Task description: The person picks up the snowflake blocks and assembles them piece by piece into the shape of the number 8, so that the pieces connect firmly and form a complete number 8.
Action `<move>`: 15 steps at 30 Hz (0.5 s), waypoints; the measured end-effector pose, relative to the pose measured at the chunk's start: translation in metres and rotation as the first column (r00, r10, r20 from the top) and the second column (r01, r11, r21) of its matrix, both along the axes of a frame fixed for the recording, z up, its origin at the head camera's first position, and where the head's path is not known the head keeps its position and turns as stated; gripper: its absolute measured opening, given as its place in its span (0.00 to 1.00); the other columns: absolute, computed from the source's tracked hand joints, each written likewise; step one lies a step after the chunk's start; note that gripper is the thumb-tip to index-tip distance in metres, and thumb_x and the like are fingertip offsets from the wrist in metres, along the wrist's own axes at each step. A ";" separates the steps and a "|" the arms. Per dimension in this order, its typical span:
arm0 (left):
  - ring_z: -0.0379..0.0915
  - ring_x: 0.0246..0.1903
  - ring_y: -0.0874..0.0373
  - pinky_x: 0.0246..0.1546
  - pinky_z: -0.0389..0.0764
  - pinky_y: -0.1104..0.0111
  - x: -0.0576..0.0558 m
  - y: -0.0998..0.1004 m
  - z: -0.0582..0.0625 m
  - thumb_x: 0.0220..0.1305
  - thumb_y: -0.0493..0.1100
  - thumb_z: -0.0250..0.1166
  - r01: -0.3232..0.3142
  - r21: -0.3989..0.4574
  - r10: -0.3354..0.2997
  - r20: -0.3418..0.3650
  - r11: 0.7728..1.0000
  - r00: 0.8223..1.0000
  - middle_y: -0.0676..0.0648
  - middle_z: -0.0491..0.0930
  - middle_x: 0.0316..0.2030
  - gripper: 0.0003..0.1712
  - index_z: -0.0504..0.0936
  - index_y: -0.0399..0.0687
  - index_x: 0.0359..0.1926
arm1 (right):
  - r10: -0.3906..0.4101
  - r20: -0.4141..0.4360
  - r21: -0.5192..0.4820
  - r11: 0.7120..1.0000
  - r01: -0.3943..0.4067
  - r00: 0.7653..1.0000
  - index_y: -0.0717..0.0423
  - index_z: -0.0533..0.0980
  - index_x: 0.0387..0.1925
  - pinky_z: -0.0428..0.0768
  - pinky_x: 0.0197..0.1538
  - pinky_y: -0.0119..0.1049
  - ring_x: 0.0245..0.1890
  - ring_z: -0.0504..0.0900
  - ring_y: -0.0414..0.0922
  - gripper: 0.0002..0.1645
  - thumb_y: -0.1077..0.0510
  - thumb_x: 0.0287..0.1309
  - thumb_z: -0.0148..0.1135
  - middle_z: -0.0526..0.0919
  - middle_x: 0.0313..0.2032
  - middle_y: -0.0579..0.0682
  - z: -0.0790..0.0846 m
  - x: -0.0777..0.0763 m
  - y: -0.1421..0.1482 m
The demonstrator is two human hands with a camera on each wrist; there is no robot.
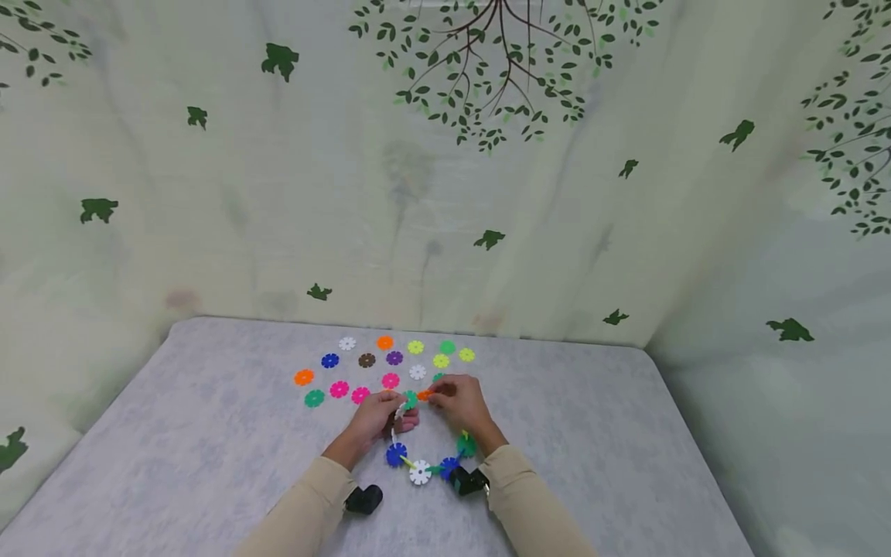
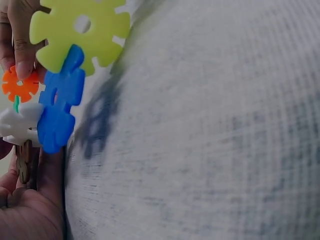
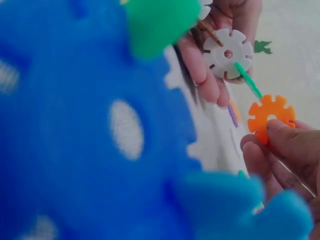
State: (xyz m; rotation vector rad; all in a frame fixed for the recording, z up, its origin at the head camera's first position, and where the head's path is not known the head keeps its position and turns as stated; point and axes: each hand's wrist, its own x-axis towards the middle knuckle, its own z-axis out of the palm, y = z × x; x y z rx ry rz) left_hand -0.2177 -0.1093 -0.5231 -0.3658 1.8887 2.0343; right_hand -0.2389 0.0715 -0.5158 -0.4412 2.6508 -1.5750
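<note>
Two beige sleeves [image 1: 536,503] flank one multicoloured plastic notched-disc chain [image 1: 414,469], bowed towards the person; right fingers [image 3: 290,134] pinch one orange disc [image 3: 277,107], left fingers [image 3: 211,91] hold the chain.

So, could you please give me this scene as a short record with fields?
left hand: holds the chain near a white disc
right hand: pinches an orange disc at a green disc's edge
chain colours: include blue, white and green
loose discs: several colours, lying beyond the hands
surface: grey table
backdrop: pale, leaf-printed
</note>
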 end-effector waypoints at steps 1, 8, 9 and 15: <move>0.84 0.34 0.49 0.37 0.85 0.61 0.000 0.000 0.001 0.73 0.40 0.52 0.003 0.003 -0.003 0.000 1.000 1.000 0.38 0.84 0.34 0.12 0.74 0.32 0.45 | -0.002 0.005 -0.007 1.000 0.002 1.000 0.60 0.83 0.32 0.82 0.31 0.30 0.24 0.80 0.38 0.02 0.64 0.56 0.67 0.84 0.27 0.48 -0.001 0.000 0.001; 0.84 0.34 0.50 0.39 0.84 0.62 -0.002 0.003 0.004 0.73 0.40 0.52 0.014 0.001 -0.014 0.022 1.000 1.000 0.39 0.84 0.35 0.12 0.74 0.33 0.46 | -0.022 0.034 -0.069 0.997 0.024 0.999 0.60 0.83 0.34 0.82 0.32 0.31 0.26 0.81 0.40 0.04 0.63 0.56 0.66 0.85 0.28 0.48 0.000 -0.002 0.005; 0.84 0.34 0.50 0.39 0.84 0.62 -0.003 0.003 0.004 0.73 0.40 0.52 0.014 0.000 -0.014 0.025 1.000 1.000 0.39 0.84 0.35 0.12 0.74 0.33 0.46 | -0.026 0.040 -0.078 0.997 0.029 0.999 0.60 0.83 0.34 0.82 0.32 0.31 0.26 0.81 0.40 0.04 0.63 0.56 0.66 0.85 0.29 0.48 0.001 -0.002 0.006; 0.84 0.34 0.50 0.38 0.84 0.62 -0.003 0.003 0.001 0.73 0.40 0.52 0.004 -0.008 -0.004 0.025 1.000 1.000 0.40 0.84 0.35 0.13 0.74 0.33 0.47 | 0.008 0.014 -0.085 0.996 -0.006 1.000 0.61 0.83 0.33 0.82 0.33 0.30 0.26 0.81 0.40 0.03 0.64 0.56 0.66 0.85 0.29 0.49 -0.002 -0.002 0.005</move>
